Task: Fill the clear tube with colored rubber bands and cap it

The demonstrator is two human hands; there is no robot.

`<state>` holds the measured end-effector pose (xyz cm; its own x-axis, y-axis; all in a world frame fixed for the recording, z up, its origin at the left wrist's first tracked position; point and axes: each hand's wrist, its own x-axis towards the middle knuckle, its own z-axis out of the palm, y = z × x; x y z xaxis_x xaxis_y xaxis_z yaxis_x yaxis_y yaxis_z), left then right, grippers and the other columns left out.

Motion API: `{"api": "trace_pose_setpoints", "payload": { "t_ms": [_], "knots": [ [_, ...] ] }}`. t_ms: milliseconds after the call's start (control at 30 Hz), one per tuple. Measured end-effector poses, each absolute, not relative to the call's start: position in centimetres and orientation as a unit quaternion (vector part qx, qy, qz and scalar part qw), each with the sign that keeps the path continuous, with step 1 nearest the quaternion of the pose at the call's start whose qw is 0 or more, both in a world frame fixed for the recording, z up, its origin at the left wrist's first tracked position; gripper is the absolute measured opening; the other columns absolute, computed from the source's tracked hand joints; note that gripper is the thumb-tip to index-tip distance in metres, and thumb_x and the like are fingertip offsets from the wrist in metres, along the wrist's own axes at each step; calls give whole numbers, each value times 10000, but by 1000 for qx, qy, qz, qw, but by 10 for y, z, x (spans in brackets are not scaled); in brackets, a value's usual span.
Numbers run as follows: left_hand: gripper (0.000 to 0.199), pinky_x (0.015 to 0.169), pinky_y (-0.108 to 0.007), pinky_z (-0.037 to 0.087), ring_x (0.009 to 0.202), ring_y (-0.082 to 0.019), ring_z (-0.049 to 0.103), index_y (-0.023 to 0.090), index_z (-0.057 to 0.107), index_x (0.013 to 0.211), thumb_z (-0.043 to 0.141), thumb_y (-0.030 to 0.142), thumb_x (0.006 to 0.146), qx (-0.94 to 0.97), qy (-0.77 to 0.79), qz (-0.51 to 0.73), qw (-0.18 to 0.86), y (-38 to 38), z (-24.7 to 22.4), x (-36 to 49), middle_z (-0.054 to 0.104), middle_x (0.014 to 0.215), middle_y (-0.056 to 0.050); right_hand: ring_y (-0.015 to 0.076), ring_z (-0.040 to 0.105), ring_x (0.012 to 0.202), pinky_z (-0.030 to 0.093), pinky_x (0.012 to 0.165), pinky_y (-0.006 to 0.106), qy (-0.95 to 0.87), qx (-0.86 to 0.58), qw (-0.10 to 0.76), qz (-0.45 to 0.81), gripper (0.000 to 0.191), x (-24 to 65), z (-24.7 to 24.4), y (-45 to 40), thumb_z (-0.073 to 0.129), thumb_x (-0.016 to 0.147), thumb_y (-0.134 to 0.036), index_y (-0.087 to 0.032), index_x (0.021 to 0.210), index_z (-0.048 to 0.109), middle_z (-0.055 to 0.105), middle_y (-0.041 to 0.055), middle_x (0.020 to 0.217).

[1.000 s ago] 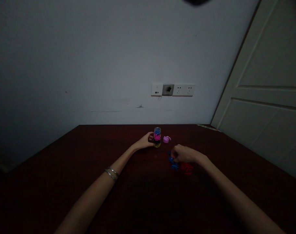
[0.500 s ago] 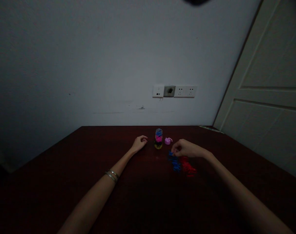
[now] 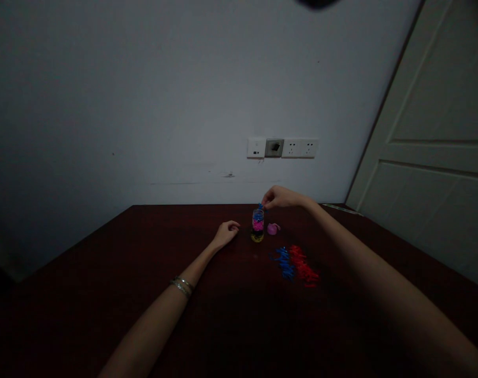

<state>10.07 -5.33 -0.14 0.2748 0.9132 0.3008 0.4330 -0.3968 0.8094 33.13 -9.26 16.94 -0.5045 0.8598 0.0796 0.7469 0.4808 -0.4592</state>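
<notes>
A clear glass jar [image 3: 257, 226] stands upright on the dark red table, with layers of yellow, black, pink and blue small pieces inside. Just above its mouth, my right hand [image 3: 280, 197] pinches a small blue piece [image 3: 260, 206] between thumb and fingertips; its exact kind is too small to tell. To the jar's left, my left hand [image 3: 227, 232] rests on the table, fingers loosely curved and holding nothing. A pink lid [image 3: 272, 229] with a loop lies right of the jar. Nearer me are a pile of blue pieces [image 3: 285, 264] and a pile of red pieces [image 3: 303, 266], side by side.
The table [image 3: 176, 231] meets a pale wall at its back edge. Sockets and switches [image 3: 282, 148] are set in the wall. A light panelled door [image 3: 432, 194] stands at the right, and a thin strip [image 3: 341, 209] lies at the back right edge.
My right hand has risen from the blue pile and moved up and left to the jar's mouth, carrying a blue piece. My left hand has stayed in place.
</notes>
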Motion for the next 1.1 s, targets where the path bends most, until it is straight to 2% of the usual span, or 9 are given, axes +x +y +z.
{"api": "trace_pose_setpoints", "payload": {
  "t_ms": [267, 667, 900, 1100],
  "knots": [
    [301, 691, -239, 451, 727, -132, 584, 103, 647, 898, 470, 55, 660, 742, 458, 390, 295, -53, -2, 102, 656, 801, -62, 144, 568, 640, 415, 575, 229, -854, -500, 70, 129, 230, 307, 171, -85, 596, 614, -206, -87, 772, 713, 673, 54, 688],
    [289, 754, -240, 454, 774, -132, 596, 92, 648, 909, 477, 66, 677, 744, 461, 378, 302, -51, -5, 103, 663, 839, -74, 169, 609, 756, 427, 605, 206, -834, -545, -2, 84, 227, 295, 173, -86, 627, 637, -190, -112, 824, 731, 705, 72, 830],
    [281, 745, -243, 455, 790, -143, 601, 94, 653, 898, 475, 68, 683, 746, 465, 374, 295, -55, 0, 102, 666, 850, -81, 125, 507, 528, 355, 472, 233, -816, -572, -29, 79, 284, 297, 169, -80, 538, 725, -325, -86, 731, 691, 613, 63, 642],
    [274, 763, -254, 456, 787, -141, 601, 107, 662, 890, 488, 89, 680, 747, 471, 370, 289, -53, -2, 103, 668, 835, -67, 88, 406, 454, 305, 450, 229, -819, -566, -8, 97, 268, 297, 172, -83, 481, 743, -282, -90, 639, 636, 495, 18, 532]
  ]
}}
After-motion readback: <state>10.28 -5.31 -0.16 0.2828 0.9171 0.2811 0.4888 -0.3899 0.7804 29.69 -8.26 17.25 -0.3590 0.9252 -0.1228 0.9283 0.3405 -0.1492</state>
